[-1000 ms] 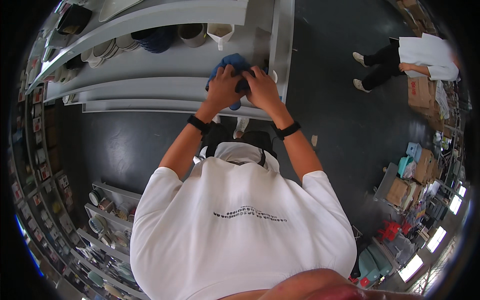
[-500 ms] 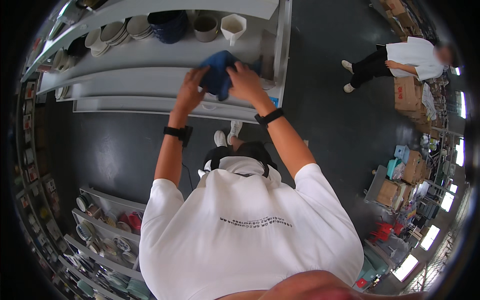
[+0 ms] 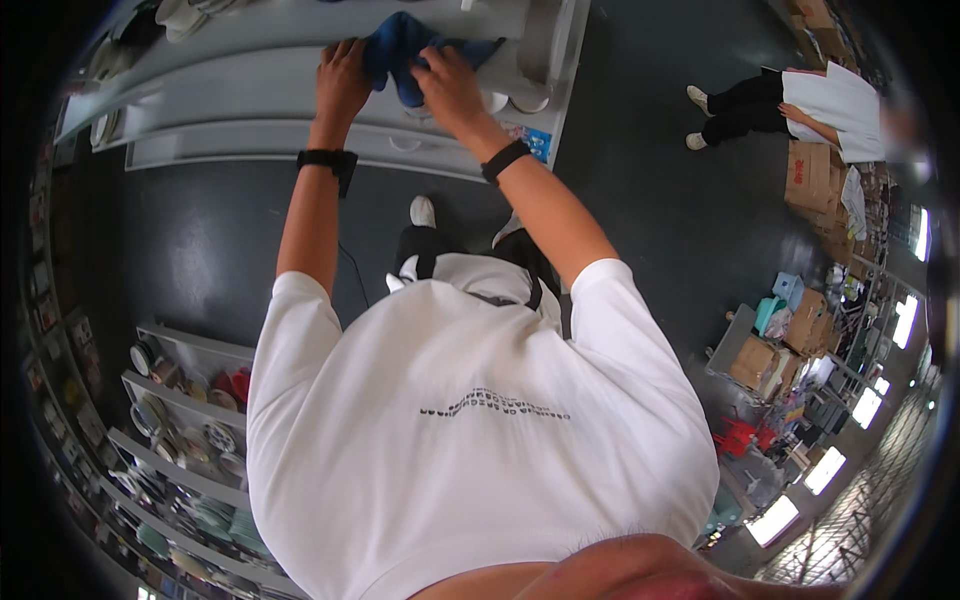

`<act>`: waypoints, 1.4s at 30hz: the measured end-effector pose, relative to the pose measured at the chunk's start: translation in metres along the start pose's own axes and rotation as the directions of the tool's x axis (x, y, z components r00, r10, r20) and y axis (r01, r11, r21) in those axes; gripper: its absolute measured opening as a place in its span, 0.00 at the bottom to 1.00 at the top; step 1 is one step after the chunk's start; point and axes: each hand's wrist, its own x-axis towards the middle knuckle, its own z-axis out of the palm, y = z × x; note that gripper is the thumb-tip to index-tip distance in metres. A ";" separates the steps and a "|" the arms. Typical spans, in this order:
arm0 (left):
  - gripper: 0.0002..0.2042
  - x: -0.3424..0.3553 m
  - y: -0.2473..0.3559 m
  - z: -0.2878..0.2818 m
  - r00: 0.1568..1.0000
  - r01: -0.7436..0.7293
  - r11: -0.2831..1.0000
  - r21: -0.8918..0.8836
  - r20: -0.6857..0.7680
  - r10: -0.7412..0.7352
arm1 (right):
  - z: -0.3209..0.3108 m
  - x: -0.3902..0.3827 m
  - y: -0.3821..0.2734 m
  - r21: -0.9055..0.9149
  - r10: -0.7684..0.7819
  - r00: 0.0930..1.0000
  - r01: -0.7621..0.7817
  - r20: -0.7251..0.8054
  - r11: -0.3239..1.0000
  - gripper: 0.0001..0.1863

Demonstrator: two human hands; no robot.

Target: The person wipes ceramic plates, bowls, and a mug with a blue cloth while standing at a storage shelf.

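A crumpled blue cloth (image 3: 396,45) lies bunched over the grey shelf (image 3: 240,75) in front of me. My right hand (image 3: 450,92) has its fingers bent into the cloth's right side and grips it. At the cloth's left edge is my left hand (image 3: 342,80), closed, its fingers curled at the shelf's front lip with the thumb side against the fabric. Below the cloth, a white dish (image 3: 493,101) shows in part on the lower level, near a blue packet (image 3: 530,138).
Stacked pale bowls (image 3: 180,18) stand at the shelf's far left. Another rack with dishes (image 3: 215,435) is behind me on the left. To the right, a person in a white shirt (image 3: 828,105) stands by cardboard boxes (image 3: 808,175). A thin cable (image 3: 355,270) hangs by my left side.
My view has shifted, so the shelf sits higher in the picture and most bowls have left it. Both hands reach farther forward and left with the cloth, and stand wider apart. My feet have parted.
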 end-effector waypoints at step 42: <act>0.37 -0.061 0.392 0.316 0.487 0.603 0.796 -0.055 0.816 -0.313 | 0.009 -0.244 0.404 0.290 0.232 0.480 -0.779 0.846 0.557 0.30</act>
